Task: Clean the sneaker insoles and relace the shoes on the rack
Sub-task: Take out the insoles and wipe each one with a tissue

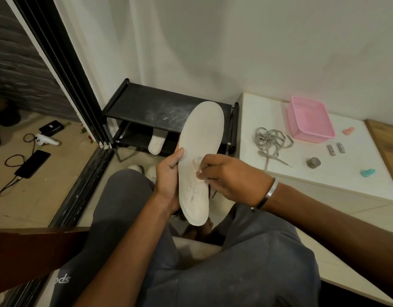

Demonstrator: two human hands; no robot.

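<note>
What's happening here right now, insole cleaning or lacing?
Insole cleaning. The person sits facing the black shoe rack, left hand gripping a white insole by its edge while the right hand presses a small white wipe against its middle. A second insole lies on the rack's lower shelf. The grey laces lie loose on the white table beside a pink basket, so relacing has not begun. Two white sneakers sit on the floor by the knee.
</note>
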